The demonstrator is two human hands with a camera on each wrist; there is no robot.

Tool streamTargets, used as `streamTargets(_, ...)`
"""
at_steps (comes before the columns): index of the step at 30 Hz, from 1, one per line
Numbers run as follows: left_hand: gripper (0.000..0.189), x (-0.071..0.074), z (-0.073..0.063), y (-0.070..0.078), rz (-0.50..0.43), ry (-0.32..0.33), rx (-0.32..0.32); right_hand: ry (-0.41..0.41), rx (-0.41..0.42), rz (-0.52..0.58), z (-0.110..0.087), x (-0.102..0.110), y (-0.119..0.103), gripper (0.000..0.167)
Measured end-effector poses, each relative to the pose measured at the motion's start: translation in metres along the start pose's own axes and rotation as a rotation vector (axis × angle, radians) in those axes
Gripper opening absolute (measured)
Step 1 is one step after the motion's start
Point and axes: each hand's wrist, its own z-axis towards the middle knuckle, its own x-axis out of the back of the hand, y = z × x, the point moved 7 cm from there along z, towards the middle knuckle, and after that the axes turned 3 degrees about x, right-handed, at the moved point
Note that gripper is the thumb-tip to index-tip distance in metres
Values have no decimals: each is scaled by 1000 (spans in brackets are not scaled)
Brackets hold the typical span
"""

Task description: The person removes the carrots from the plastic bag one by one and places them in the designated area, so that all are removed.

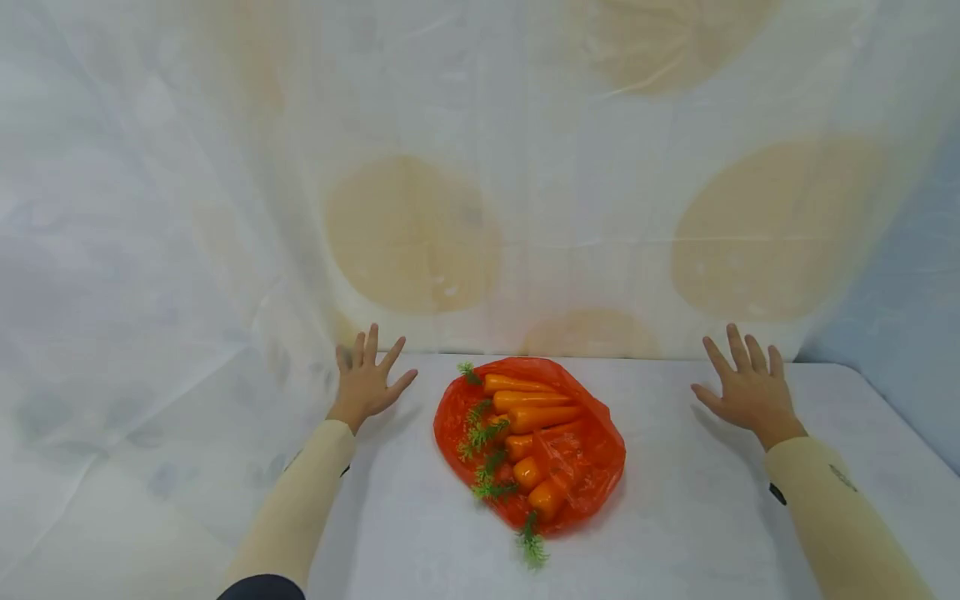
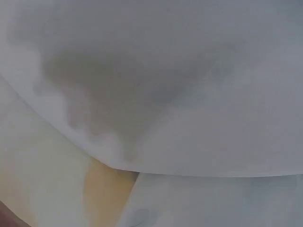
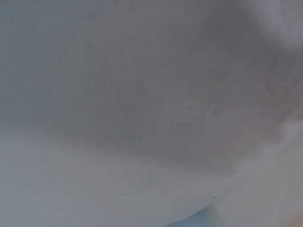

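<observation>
On the white table [image 1: 675, 533], close to its far edge: a red plastic bag [image 1: 600, 475], crinkled and splayed, with orange carrots [image 1: 542, 418] inside. Along the bag's left side, leafy green tops [image 1: 480, 433], with one past the bag's near rim; over the lower carrots, a see-through flap of the same red film. To the left of the bag, apart from it, the left hand [image 1: 367, 390], palm down, fingers straight and fanned, thumb toward the bag. To the right of the bag, farther off, the right hand [image 1: 748, 396], likewise spread and palm down, thumb toward the bag. Cannot tell whether touching the table or just above it (soft shadows beside both). Behind the bag, a pale hanging sheet [image 1: 585, 183] with large tan discs; beyond the right hand, a bluish cloth [image 1: 911, 308]. On either side of the bag, cream sleeves [image 1: 288, 508].
</observation>
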Motion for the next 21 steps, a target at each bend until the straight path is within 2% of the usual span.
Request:
streamTargets(4,76,6,-1,18,-72,-32,-62,0,2,3,2,0,-7,89)
streamTargets(7,76,13,-3,37,-137,-52,-137,3,7,14,2,1,-14,89)
streamTargets(12,78,27,-2,68,-157,0,-285,17,21,27,6,-1,-25,90)
streamTargets(15,78,29,0,80,-153,1,-328,34,24,25,9,-3,-29,92)
streamTargets(17,77,25,2,83,-159,-45,-321,37,27,26,11,-4,-32,94)
streamTargets(21,71,7,2,83,-273,-209,-271,34,40,45,14,-3,-41,94)
